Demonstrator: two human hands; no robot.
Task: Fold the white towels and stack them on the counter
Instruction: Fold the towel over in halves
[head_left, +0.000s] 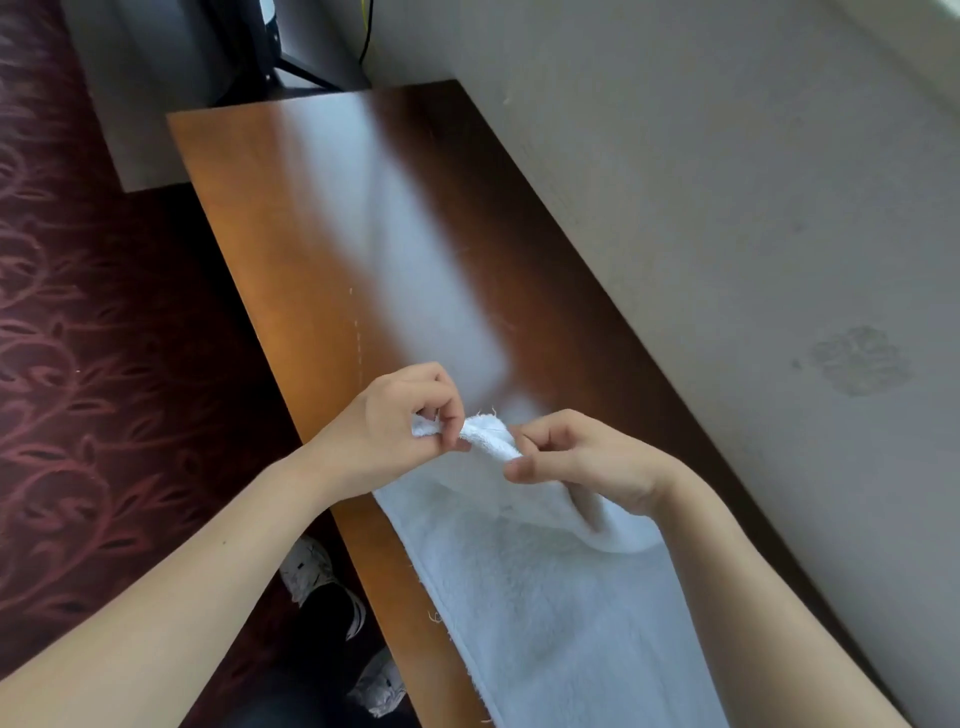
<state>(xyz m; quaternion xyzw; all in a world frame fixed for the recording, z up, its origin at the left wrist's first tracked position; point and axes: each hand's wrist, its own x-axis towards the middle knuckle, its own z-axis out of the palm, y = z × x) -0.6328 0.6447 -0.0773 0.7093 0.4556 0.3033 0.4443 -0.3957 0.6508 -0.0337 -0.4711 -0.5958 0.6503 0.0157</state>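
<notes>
Fingers (448, 410) of left hand (389, 431) & right hand (592, 462) pinch the white towel (545, 613) at its far edge, lifted just off the counter (291, 218); the rest lies flat along the near end. Soft, light terry, prob. floppy, so best held at corners. Counter edge drops off at left, wall (727, 234) close on right. Wood ahead gives room to fold fwd.

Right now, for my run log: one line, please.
left hand: pinches white towel | right hand: pinches it | far end lifted, rest on counter
</notes>
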